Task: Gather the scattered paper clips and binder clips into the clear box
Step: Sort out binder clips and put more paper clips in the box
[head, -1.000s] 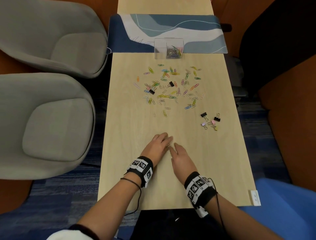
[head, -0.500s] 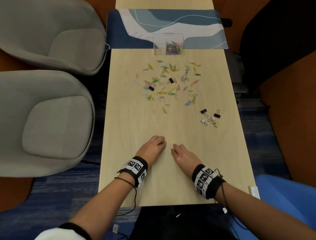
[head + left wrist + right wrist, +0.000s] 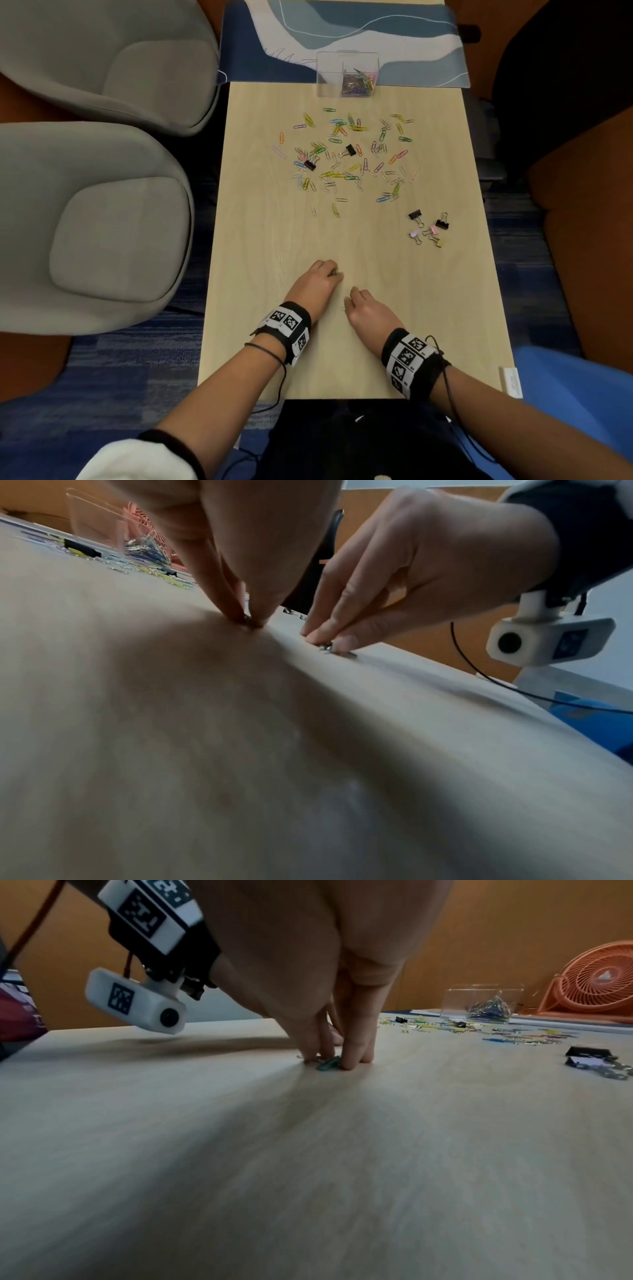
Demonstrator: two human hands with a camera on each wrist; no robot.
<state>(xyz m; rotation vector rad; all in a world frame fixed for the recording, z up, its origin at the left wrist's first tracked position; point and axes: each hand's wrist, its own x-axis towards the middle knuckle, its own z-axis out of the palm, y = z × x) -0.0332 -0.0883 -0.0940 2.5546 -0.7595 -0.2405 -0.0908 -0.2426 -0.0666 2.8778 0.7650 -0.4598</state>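
Note:
Near the front of the wooden table, my left hand pinches a small paper clip between thumb and fingertips against the tabletop. Just right of it, my right hand pinches at a green paper clip, with a silver one lying beside its fingers. Several coloured paper clips and two black binder clips lie scattered mid-table. A group of binder clips sits to the right. The clear box stands at the far end, with several clips in its right half.
A blue patterned mat covers the far end of the table under the box. Two grey armchairs stand to the left. An orange fan is behind the box. A white tag sits at the near right corner.
Both hands lay flat with fingers stretched forward a second ago. The fingers have since curled in and now pinch at clips on the table; the hands drew slightly apart.

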